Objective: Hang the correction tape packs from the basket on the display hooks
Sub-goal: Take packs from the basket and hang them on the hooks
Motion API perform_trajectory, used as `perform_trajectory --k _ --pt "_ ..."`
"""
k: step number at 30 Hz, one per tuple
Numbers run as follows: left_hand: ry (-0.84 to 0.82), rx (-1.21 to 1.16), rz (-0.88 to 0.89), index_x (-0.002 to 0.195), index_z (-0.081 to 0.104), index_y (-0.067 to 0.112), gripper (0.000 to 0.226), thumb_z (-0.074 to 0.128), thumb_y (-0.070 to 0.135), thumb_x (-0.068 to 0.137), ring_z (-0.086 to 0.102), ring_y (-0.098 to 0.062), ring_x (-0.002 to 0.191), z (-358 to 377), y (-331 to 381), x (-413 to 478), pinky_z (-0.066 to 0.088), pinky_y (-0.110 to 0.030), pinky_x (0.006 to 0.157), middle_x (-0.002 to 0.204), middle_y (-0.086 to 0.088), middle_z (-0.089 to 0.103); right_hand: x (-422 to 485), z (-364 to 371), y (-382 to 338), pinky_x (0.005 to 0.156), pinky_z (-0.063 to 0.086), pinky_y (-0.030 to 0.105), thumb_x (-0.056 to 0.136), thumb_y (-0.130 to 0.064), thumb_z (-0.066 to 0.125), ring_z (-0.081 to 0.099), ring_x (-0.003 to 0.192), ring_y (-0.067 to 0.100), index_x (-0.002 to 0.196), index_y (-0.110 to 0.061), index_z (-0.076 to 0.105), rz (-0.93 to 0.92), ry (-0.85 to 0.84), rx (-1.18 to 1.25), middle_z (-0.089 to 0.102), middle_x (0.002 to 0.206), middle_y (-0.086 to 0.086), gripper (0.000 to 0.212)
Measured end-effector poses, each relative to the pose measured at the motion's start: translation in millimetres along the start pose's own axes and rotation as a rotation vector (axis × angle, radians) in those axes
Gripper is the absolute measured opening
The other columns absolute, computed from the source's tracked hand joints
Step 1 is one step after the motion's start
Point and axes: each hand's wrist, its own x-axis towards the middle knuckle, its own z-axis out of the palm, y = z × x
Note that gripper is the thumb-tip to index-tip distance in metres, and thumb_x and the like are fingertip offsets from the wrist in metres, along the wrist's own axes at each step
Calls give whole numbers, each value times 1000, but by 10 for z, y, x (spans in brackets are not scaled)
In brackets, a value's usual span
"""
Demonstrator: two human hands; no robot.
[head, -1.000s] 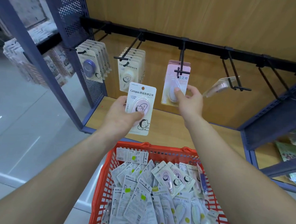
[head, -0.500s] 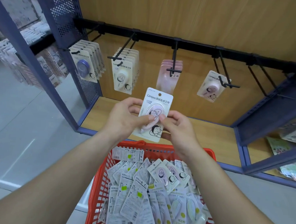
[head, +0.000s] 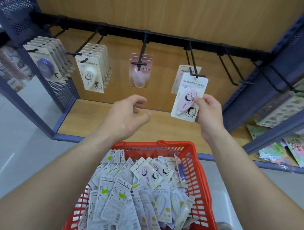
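My right hand [head: 208, 114] pinches a pink correction tape pack [head: 188, 97] by its right edge, with the pack's top hole at the tip of the fourth display hook [head: 194, 71]. One pack [head: 181, 72] hangs behind it on that hook. My left hand [head: 128, 115] hovers empty with loosely curled fingers below the third hook [head: 142, 61], which carries a few pink packs [head: 139, 73]. The red basket [head: 196, 163] below holds several loose packs [head: 128, 193].
Two hooks further left carry several purple packs [head: 44, 63] and white packs [head: 91, 72]. An empty hook [head: 235, 73] juts out to the right. A wooden shelf board [head: 97, 122] lies below the hooks. Blue shelf frames [head: 266, 90] flank the bay, with paper goods [head: 288, 146] at right.
The pink pack passed from my left hand to my right hand, which carried it up and right to the fourth hook. My left hand let go and drew back, empty.
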Motion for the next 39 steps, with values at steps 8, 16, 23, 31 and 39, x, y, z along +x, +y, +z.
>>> perform_trajectory --k 8,16,23,31,39 --pt "-21 62 -17 120 63 32 33 73 39 89 67 -6 100 95 1 47 54 -39 95 108 19 67 72 -17 54 84 58 46 102 -17 55 76 96 26 105 -9 66 -19 -26 32 79 98 4 14" --pt "-19 63 -22 119 64 33 30 71 38 90 66 -5 99 88 -22 70 55 -36 92 109 18 67 114 -22 113 87 57 46 103 -22 56 75 99 26 111 -9 69 -36 -5 21 79 100 3 20" --pt "-58 109 -29 120 63 31 32 71 38 90 67 -8 99 129 -44 38 53 -34 92 110 17 67 473 169 101 79 53 33 98 -41 62 68 91 18 114 -15 67 37 94 -154 70 94 -8 31" --pt "-255 318 -114 133 60 22 43 69 37 94 64 -21 108 256 -366 -291 50 -33 95 124 5 66 -139 -171 967 101 48 35 93 -41 71 63 117 26 127 -9 63 148 -154 -674 68 124 8 47" --pt "-622 569 -314 151 40 18 71 69 47 92 52 -25 133 737 -1178 -1021 44 -39 109 151 -6 49 -866 -462 1852 88 42 24 94 -31 72 63 116 23 138 -10 57 245 -503 -861 64 119 2 51"
